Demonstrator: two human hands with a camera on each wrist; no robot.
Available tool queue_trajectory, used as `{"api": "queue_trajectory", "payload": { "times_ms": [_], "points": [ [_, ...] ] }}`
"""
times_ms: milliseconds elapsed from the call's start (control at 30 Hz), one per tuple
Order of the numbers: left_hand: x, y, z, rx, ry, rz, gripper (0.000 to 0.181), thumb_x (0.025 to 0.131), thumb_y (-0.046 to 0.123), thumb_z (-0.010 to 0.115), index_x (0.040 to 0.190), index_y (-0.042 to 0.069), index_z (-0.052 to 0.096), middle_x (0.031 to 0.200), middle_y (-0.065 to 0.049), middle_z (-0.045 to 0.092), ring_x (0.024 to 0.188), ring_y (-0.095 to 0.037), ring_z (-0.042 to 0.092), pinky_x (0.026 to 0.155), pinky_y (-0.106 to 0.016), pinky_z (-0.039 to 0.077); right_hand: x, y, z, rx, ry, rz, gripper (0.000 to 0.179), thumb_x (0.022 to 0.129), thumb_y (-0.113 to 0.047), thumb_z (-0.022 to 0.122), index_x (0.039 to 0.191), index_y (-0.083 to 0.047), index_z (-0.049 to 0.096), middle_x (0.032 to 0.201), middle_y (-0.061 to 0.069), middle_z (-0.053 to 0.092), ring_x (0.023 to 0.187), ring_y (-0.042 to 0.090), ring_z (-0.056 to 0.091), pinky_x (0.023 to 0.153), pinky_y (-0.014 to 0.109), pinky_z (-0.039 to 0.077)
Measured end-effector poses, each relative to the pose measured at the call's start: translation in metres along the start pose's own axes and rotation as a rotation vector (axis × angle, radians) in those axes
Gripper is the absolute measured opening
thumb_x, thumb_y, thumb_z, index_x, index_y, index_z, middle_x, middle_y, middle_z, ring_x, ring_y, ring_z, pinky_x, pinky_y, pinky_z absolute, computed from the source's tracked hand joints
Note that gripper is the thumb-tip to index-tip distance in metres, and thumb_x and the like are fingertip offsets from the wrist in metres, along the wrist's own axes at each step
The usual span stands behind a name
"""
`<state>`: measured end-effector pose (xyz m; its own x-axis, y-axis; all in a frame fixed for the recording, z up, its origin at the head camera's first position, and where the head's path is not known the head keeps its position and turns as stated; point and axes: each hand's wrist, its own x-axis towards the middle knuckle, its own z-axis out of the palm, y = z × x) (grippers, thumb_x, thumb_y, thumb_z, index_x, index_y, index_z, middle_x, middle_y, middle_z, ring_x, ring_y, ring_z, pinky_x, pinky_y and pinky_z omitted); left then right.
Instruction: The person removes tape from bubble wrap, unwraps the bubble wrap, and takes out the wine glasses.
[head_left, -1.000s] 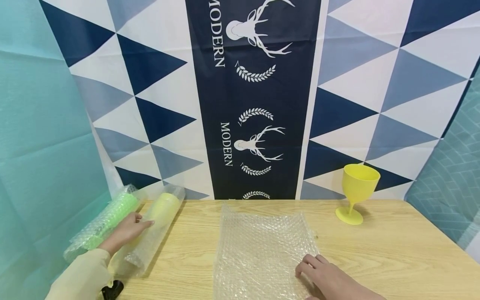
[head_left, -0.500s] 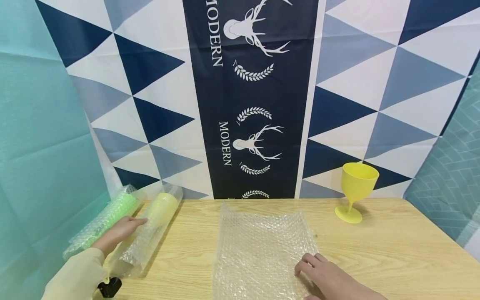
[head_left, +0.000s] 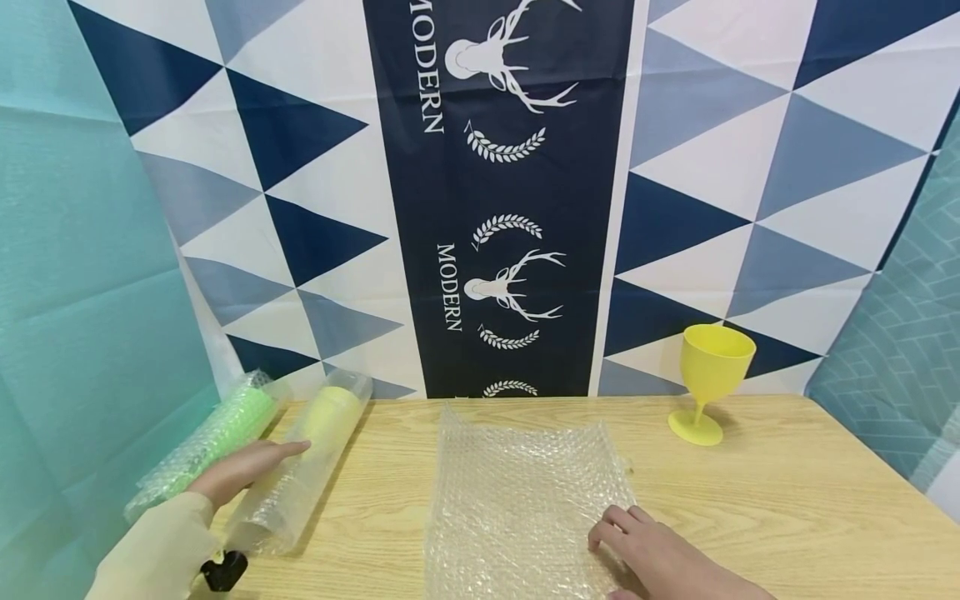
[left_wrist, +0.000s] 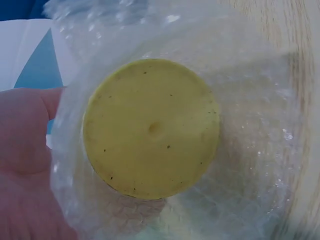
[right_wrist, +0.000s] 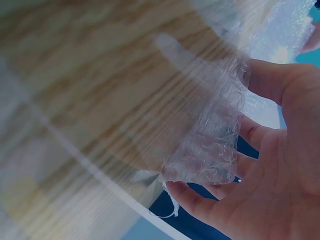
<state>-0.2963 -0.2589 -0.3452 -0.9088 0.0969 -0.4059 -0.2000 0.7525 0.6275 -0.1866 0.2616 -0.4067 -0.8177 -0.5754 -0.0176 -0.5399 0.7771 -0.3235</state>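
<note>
Yellow wrapped roll [head_left: 302, 477], long axis slanting away rightward, left fingers [head_left: 288, 451] of unclear grip, right fingers [head_left: 611, 532] parted.

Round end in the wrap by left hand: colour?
The round end is yellow with small dark specks; clearest in left wrist view.

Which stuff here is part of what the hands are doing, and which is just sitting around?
Probably part of it:
bubble wrap sheet, edge held by the right hand
wrapped yellow thing, at the left hand
wrapped green thing beside it

Seemingly just sitting around:
yellow goblet, standing unwrapped and untouched, though I can't be sure
black thing, too hidden to name
</note>
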Motion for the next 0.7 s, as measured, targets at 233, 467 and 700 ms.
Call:
{"api": "queue_trajectory", "payload": {
  "times_ms": [233, 467, 700],
  "points": [
    [-0.005, 0.013, 0.001, 0.107, 0.032, 0.035, 0.092, 0.092, 0.057, 0.05, 0.139, -0.02, 0.03, 0.146, -0.041, 0.025, 0.133, -0.056, 0.032, 0.104, -0.062, 0.038, 0.001, 0.0, 0.0, -0.001, -0.002, 0.009, 0.044, 0.082, -0.054, 0.066, 0.113, -0.024, 0.058, 0.104, -0.01, 0.054, 0.084, 0.001, 0.042, 0.071, 0.02, 0.047],
    [-0.011, 0.021, 0.003, 0.132, 0.051, 0.051, 0.092, 0.086, 0.053, 0.062, 0.135, -0.02, 0.035, 0.141, -0.04, 0.036, 0.127, -0.051, 0.044, 0.097, -0.057, 0.046, 0.001, 0.002, 0.0, 0.016, -0.006, 0.006, 0.042, 0.081, -0.052, 0.068, 0.112, -0.025, 0.058, 0.106, -0.009, 0.055, 0.085, 0.002, 0.043, 0.073, 0.021, 0.048],
    [-0.018, 0.026, 0.007, 0.116, 0.061, -0.003, 0.055, 0.081, 0.05, 0.069, 0.088, 0.001, 0.045, 0.082, -0.01, 0.037, 0.087, -0.024, 0.049, 0.079, -0.038, 0.051, 0.002, 0.003, 0.002, 0.0, 0.003, -0.023, 0.044, 0.083, -0.057, 0.063, 0.113, -0.025, 0.057, 0.106, -0.011, 0.054, 0.086, 0.001, 0.042, 0.073, 0.022, 0.048]
  ]
}}
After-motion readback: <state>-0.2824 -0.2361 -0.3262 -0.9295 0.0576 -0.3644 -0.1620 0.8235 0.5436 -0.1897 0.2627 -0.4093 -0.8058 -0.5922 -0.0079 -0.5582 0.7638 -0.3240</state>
